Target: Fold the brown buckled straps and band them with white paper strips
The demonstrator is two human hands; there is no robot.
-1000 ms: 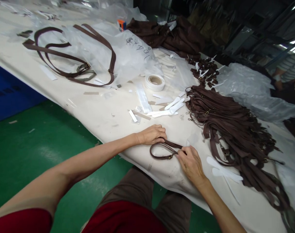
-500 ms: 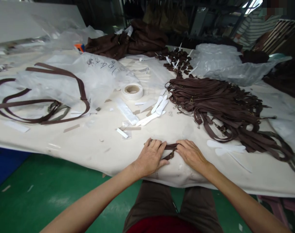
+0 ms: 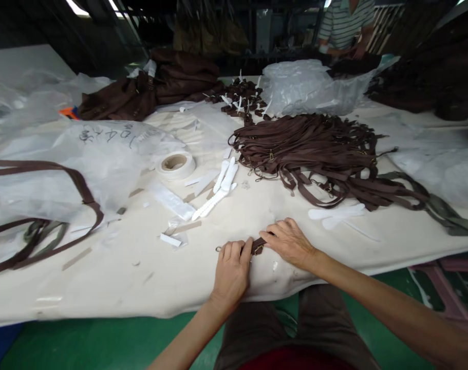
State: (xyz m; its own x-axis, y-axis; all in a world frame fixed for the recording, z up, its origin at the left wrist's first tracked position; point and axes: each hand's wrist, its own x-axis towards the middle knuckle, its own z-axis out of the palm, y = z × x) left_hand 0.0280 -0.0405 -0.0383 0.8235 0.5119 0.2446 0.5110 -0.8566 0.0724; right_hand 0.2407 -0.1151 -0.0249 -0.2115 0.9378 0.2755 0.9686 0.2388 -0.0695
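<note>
Tape roll (image 3: 175, 165) rests on the table (image 3: 141, 293). Left of roll: plastic sheeting (image 3: 106, 159) bearing a loose strap (image 3: 87, 195). Right: strap pile (image 3: 306, 144). Behind: fabric bundle (image 3: 183, 77). Front right: held strap (image 3: 258, 245), between left hand (image 3: 232, 270) and right hand (image 3: 289, 244).

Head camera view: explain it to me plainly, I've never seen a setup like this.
There is no machine here. A camera worn on a person's head looks forward and down, so you see roughly what they see. The two bare hands at the front are theirs: the left hand and the right hand. Between them they hold a brown strap with a brass-coloured buckle, low over the near edge of a pale-covered table. Beyond the right hand lies a heap of brown straps. Farther left are white strips, a white roll and clear plastic with handwriting on it. Across the table is another person in a striped top.
</note>
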